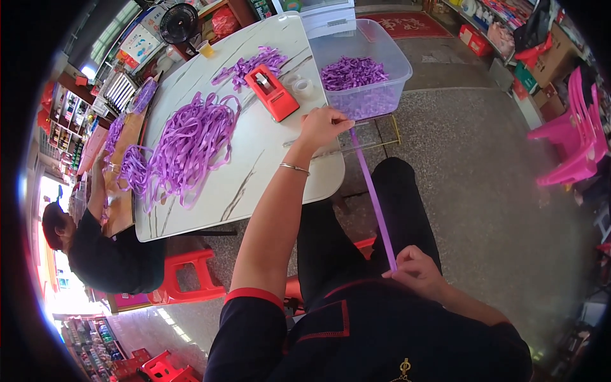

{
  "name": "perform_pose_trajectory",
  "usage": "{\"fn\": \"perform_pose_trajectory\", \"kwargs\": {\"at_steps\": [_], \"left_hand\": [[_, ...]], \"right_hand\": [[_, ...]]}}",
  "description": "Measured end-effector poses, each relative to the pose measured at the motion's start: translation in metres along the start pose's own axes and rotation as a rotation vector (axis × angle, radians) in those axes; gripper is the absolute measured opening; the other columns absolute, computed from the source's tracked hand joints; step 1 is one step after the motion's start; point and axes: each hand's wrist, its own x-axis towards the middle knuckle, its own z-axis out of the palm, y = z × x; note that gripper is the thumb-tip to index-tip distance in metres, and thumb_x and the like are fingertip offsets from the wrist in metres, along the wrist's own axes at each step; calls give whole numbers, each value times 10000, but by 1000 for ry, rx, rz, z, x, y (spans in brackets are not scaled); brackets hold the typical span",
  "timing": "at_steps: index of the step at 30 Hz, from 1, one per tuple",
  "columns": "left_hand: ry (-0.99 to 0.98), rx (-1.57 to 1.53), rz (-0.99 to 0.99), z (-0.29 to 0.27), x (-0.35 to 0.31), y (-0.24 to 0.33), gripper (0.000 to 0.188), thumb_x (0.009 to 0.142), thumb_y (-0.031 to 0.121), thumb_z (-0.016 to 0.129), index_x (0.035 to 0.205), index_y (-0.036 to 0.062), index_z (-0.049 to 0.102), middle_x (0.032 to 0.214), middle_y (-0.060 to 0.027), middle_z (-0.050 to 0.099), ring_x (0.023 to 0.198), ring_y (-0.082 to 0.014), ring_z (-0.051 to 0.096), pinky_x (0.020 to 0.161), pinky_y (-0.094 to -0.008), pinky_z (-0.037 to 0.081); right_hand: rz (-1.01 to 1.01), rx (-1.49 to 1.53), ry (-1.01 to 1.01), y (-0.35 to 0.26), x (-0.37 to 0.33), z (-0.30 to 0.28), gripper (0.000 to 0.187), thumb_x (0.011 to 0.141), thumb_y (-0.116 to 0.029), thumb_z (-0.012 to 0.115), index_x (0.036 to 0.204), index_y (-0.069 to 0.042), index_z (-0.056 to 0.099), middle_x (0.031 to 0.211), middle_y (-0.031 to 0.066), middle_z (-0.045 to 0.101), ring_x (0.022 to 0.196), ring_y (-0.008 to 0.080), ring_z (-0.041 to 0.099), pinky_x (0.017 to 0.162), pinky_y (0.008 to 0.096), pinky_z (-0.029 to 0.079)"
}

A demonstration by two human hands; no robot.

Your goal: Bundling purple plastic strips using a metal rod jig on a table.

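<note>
A purple ribbon (374, 197) runs taut from the table's right edge down to my lap. My left hand (323, 127), with a bracelet on its wrist, pinches the upper end beside the table corner. Close to my body, my right hand (417, 274) grips the lower end between thumb and fingers. A red tape dispenser (272, 94) stands on the table beyond my left hand, with clear tape rolls (303, 87) beside it. Long purple ribbons lie in a large loose pile (194, 143) on the left; a smaller ribbon pile (258, 65) lies behind the dispenser.
The white marbled table (254, 159) reaches along my left. A clear plastic bin (398, 70) with many short purple pieces stands beyond its right edge. Another person (108, 251) sits at the far left by a red stool (188, 277). Pink chairs (576, 137) stand at right.
</note>
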Motion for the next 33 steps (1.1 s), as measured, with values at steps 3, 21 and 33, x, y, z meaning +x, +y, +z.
{"fn": "perform_pose_trajectory", "kwargs": {"at_steps": [3, 21, 33], "left_hand": [[-12, 19, -1, 0, 1, -4, 250, 710, 408, 667, 775, 170, 709, 737, 3, 650, 715, -185, 602, 714, -391, 354], [6, 75, -28, -5, -2, 5, 163, 651, 276, 713, 713, 129, 679, 727, 7, 590, 748, -190, 544, 725, -370, 329], [79, -57, -17, -9, -1, 6, 118, 763, 187, 577, 714, 80, 584, 690, -13, 514, 734, -202, 492, 710, -351, 307]], "right_hand": [[-34, 8, -9, -26, 4, -9, 164, 762, -151, 672, 920, -129, 707, 778, -8, 466, 788, 120, 461, 699, 242, 383], [-528, 13, 156, -135, 308, -124, 304, 923, -242, 460, 1014, -22, 650, 625, -68, 319, 566, 32, 293, 502, 201, 240], [5, 271, 214, 37, 440, -113, 307, 883, -332, 518, 943, -78, 680, 600, -86, 367, 521, 39, 315, 457, 215, 239]]}}
